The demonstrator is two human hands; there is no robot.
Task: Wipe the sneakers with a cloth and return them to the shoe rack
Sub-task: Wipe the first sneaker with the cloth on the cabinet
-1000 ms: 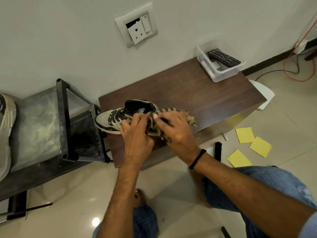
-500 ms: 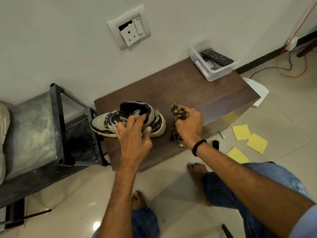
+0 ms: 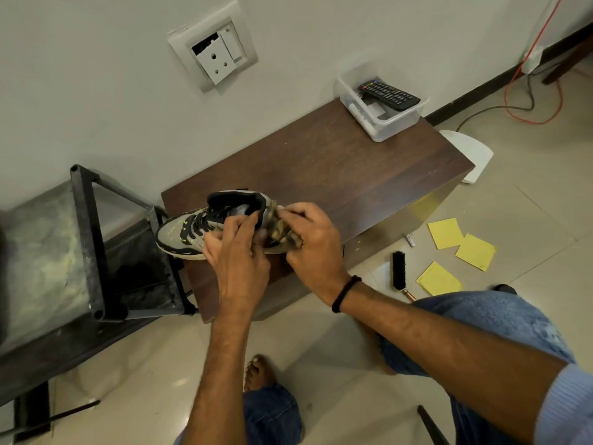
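Sneaker (image 3: 179,232), grey with black laces, stands on the front left corner of a dark wood low table (image 3: 337,175), toe toward the metal shoe rack (image 3: 86,239) just beside it. Left hand (image 3: 237,255): fingers curled over the collar, gripping it. Right hand (image 3: 309,242): fingers clamped on a patterned cloth (image 3: 282,231) pressed to the heel. Far table corner: clear box (image 3: 382,128) holding a remote (image 3: 388,94), against a white wall. Tiled floor (image 3: 529,203): brush (image 3: 399,271), yellow paper squares (image 3: 446,232)

Three square yellow paper notes (image 3: 446,233) and one black-bristled brush (image 3: 399,269). One grey-and-black laced sneaker (image 3: 179,232) and one mottled brown cloth (image 3: 279,228). One black remote control (image 3: 390,95) and one clear plastic tub (image 3: 385,130).
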